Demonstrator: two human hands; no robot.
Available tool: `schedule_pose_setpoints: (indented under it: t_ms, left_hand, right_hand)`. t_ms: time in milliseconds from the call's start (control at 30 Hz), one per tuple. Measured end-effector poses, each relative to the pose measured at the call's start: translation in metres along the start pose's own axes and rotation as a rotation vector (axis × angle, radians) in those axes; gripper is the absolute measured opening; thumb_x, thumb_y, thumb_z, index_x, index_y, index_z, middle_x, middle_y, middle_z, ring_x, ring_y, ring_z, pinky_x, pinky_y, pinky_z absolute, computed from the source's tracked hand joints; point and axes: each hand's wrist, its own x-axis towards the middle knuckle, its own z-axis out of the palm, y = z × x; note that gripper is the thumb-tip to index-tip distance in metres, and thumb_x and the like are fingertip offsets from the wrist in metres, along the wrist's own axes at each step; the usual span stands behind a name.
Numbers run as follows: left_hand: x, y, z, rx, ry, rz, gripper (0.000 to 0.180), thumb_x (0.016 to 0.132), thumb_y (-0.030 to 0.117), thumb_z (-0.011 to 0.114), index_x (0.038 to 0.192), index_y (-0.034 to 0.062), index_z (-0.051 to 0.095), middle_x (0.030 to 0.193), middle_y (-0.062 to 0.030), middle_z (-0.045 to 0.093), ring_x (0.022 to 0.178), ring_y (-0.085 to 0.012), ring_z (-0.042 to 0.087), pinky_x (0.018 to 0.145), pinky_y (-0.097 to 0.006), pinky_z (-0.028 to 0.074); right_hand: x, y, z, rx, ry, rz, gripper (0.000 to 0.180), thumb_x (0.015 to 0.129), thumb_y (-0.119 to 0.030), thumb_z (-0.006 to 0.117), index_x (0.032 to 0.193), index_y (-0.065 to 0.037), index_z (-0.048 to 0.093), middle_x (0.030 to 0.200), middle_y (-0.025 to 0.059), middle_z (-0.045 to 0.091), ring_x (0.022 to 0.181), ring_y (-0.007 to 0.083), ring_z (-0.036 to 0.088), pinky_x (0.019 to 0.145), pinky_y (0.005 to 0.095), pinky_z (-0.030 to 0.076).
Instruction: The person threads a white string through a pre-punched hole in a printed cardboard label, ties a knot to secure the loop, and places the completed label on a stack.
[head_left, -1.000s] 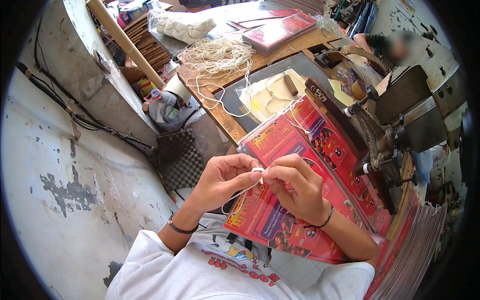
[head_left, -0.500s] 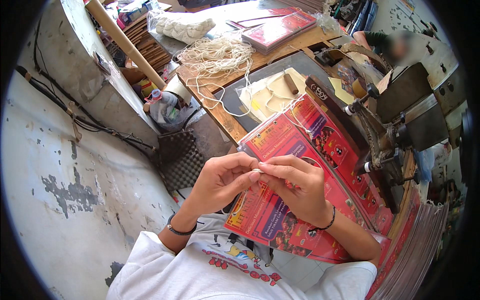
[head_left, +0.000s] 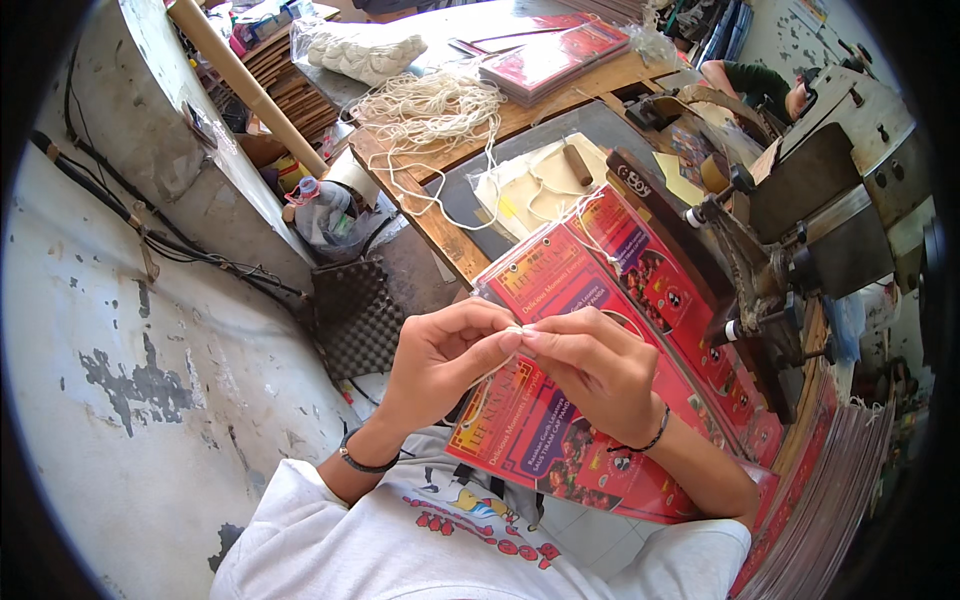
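Note:
My left hand [head_left: 450, 350] and my right hand [head_left: 590, 365] meet fingertip to fingertip, both pinching a thin white string [head_left: 489, 374]. One stretch of it slants down below my left fingers; most of what lies between the fingertips is hidden. Under my hands is a red printed plastic-coated sheet [head_left: 560, 440], tilted across my lap. Its upper part lies against a stack of similar red sheets [head_left: 630, 240] at the table edge. White string ends [head_left: 583, 212] lie over the top of that stack.
A loose heap of white string [head_left: 430, 105] lies on the wooden table [head_left: 455, 245]. Beyond it are more red sheets [head_left: 560, 60]. A wooden-handled tool [head_left: 577, 165] rests on cream paper. Metal machinery [head_left: 760, 250] stands at right, with a person's arm [head_left: 750, 80] behind it. Stacked sheets [head_left: 830, 500] stand lower right.
My fingertips have shifted slightly, still together, and a stretch of string now shows below my left fingers. The person behind the machine has moved a little.

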Motion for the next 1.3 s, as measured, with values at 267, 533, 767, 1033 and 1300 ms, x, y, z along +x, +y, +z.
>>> schedule_pose_setpoints:
  t_ms: [267,533,767,1033,1300]
  left_hand:
    - [-0.001,0.002,0.006,-0.206,0.034,-0.103,0.017,0.097,0.005,0.064,0.107,-0.0078,0.066,0.106,-0.0079,0.065,0.088,-0.0102,0.065,0.077,-0.024,0.054]
    - [0.002,0.002,0.005,0.017,-0.005,0.035,0.016,0.095,0.002,0.066,0.108,-0.0076,0.066,0.105,-0.0084,0.065,0.092,-0.0105,0.065,0.08,-0.023,0.055]
    - [0.004,0.001,-0.003,0.224,0.017,0.16,0.013,0.087,0.0,0.074,0.1,-0.0035,0.072,0.099,-0.0096,0.069,0.086,-0.0079,0.065,0.073,-0.022,0.055]
    - [0.007,0.0,0.01,0.78,0.147,0.618,0.019,0.079,0.001,0.081,0.097,0.002,0.075,0.09,-0.0112,0.072,0.077,-0.0162,0.072,0.062,-0.027,0.058]
    - [0.006,0.003,0.011,0.8,0.079,0.659,0.021,0.078,-0.002,0.08,0.099,0.0017,0.075,0.092,-0.0123,0.073,0.077,-0.017,0.072,0.062,-0.027,0.058]
  right_hand:
    - [-0.002,0.005,-0.007,-0.127,-0.094,-0.158,0.03,0.079,-0.002,0.073,0.109,-0.003,0.071,0.107,0.0089,0.067,0.088,0.0232,0.067,0.072,0.0315,0.057]
    - [-0.001,0.002,0.001,0.186,0.001,0.194,0.022,0.082,-0.001,0.077,0.103,-0.004,0.071,0.093,0.0072,0.071,0.072,0.0132,0.068,0.053,0.0245,0.05]
    - [0.001,0.0,0.005,0.315,-0.005,0.368,0.017,0.085,-0.002,0.074,0.102,-0.002,0.07,0.093,0.0088,0.072,0.074,0.012,0.07,0.05,0.0237,0.047]
    - [-0.002,-0.002,0.005,0.256,0.01,0.412,0.016,0.086,0.001,0.07,0.101,0.0,0.066,0.094,0.0108,0.071,0.078,0.0129,0.07,0.056,0.0245,0.052]
    - [-0.006,0.0,0.011,0.218,0.07,0.29,0.02,0.085,0.004,0.068,0.101,-0.001,0.058,0.096,0.0138,0.068,0.081,0.0167,0.069,0.067,0.028,0.054]
